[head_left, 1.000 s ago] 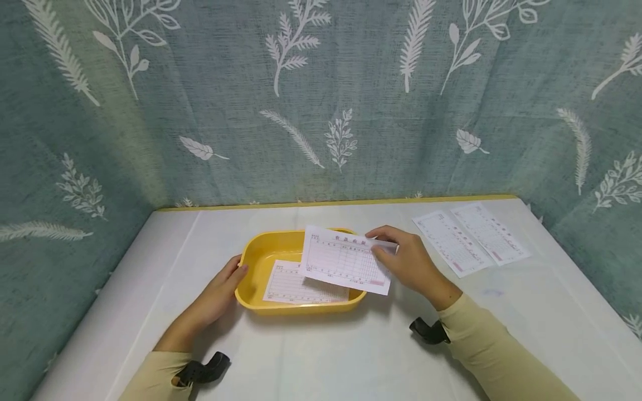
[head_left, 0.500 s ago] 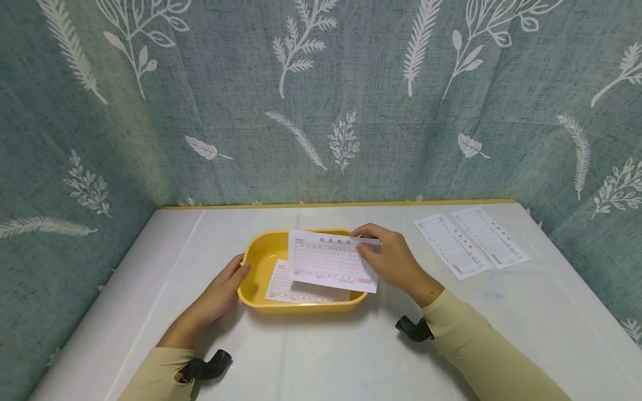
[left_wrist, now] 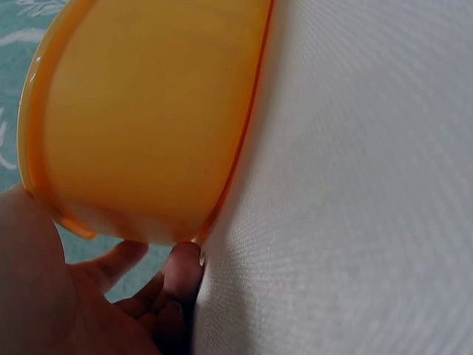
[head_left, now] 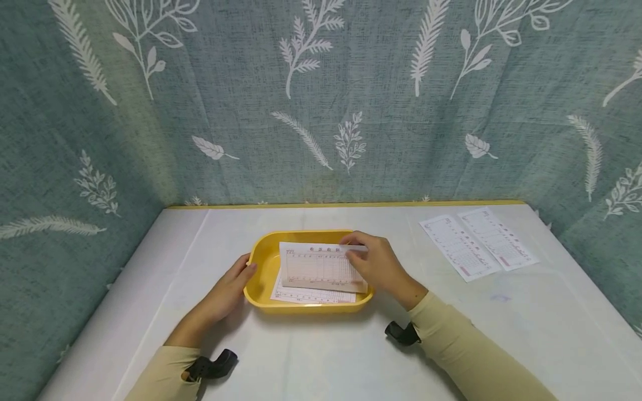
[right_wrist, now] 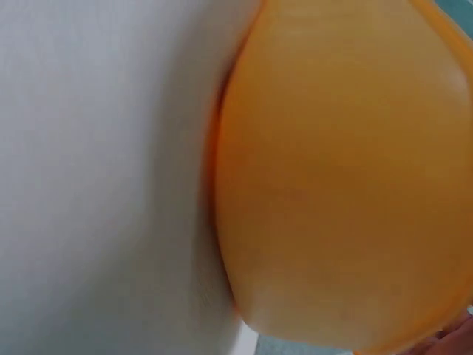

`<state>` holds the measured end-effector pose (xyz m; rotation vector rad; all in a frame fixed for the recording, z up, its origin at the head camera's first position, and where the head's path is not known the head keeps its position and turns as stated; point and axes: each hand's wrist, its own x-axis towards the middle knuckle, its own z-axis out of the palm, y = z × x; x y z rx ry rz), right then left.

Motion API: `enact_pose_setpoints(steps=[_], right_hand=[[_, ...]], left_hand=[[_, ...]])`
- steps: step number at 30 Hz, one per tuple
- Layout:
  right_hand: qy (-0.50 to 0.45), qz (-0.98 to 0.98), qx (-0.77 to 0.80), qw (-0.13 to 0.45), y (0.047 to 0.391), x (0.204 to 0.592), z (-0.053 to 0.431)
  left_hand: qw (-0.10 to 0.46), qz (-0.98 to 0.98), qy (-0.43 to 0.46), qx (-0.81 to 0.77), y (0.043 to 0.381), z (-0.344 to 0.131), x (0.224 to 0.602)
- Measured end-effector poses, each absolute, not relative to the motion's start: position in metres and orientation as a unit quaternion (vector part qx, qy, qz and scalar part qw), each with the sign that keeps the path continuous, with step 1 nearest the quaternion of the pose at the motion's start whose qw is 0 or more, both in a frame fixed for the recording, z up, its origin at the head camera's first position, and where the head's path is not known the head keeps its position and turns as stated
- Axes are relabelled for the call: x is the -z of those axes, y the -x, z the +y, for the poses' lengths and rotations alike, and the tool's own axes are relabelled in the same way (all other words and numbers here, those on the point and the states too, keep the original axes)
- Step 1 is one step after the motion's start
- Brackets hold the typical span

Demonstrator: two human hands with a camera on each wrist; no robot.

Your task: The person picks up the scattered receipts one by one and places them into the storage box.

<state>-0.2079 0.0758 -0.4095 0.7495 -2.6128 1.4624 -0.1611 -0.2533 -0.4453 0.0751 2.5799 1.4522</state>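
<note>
Head view, from left: we see the left hand [head_left: 228, 292] gripping the yellow tray [head_left: 311, 308] at nine o'clock, thumb at the rim. Inside lies the lower slip [head_left: 313, 296]; over it the upper slip [head_left: 311, 268] has just moved within the tray's outline, so both overlap more. The right hand [head_left: 378, 264] pinches its two-o'clock corner. Toward three o'clock, two other slips [head_left: 460, 248] rest on the surface [head_left: 311, 356].

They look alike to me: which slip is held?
The upper slip over the yellow tray, pinched by the right hand; the lower slip and two tabletop slips aren't.
</note>
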Motion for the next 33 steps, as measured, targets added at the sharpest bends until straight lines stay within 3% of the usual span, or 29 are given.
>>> enact_pose_setpoints(steps=[8,33], right_hand=[[-0.254,-0.872,-0.407,0.096,0.2057,0.4146,0.0753],[-0.248,-0.913,-0.323,0.035,0.2018,0.4179,0.0715]], left_hand=[[0.084,0.866,-0.032,-0.492,0.1637,-0.2493,0.4452],[0.091,0.872,-0.023,-0.480,0.1604,-0.2517,0.4425]])
